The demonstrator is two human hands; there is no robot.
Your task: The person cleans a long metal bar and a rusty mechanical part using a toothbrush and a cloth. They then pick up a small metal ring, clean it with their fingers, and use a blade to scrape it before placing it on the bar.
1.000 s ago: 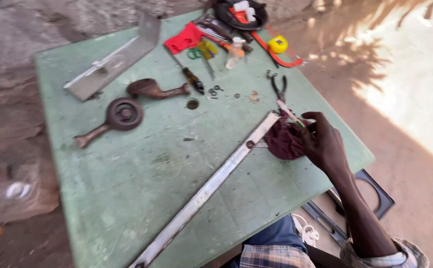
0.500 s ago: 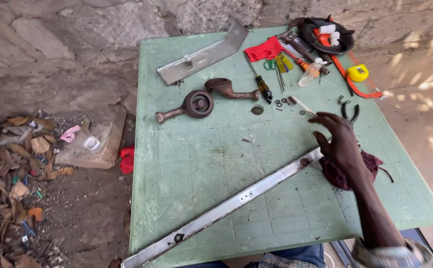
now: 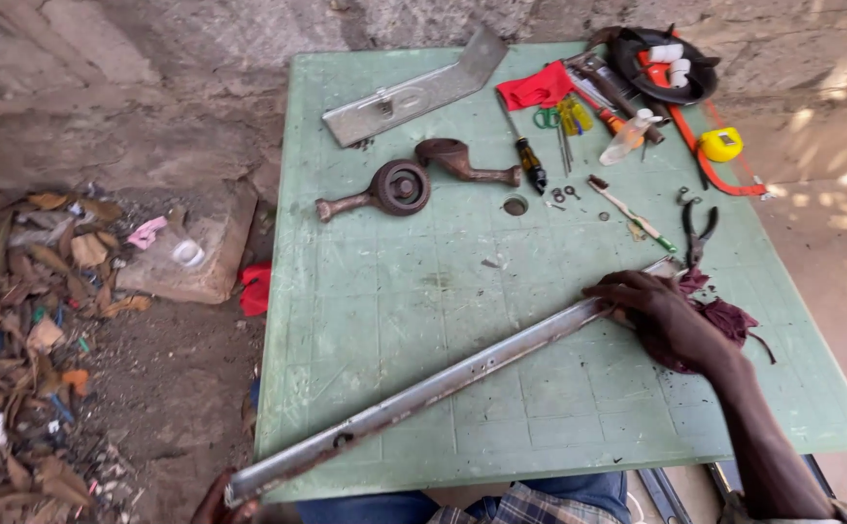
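A long grey metal strip (image 3: 443, 383) lies slantwise across the green table (image 3: 375, 291), and its near end juts past the front edge. My right hand (image 3: 661, 315) lies on the strip's far end with its fingers curled over it, partly on a maroon rag (image 3: 729, 315). At the bottom edge of the view, only part of my left hand (image 3: 212, 500) shows, wrapped around the strip's near end. A thin brush-like tool (image 3: 632, 215) lies on the table beyond my right hand, beside dark pliers (image 3: 700, 228).
Two rusty burner parts (image 3: 399, 187) and a bent metal plate (image 3: 414, 92) sit at the back. Screwdrivers, scissors, a red cloth (image 3: 537, 89), a black dish (image 3: 661, 63) and a yellow tape measure (image 3: 720, 146) crowd the far right. Rubble and dry leaves (image 3: 35, 320) cover the ground on the left.
My right hand has let go of the thin brush-like tool, which now lies on the table, and has come down onto the strip. My left hand has appeared at the strip's near end.
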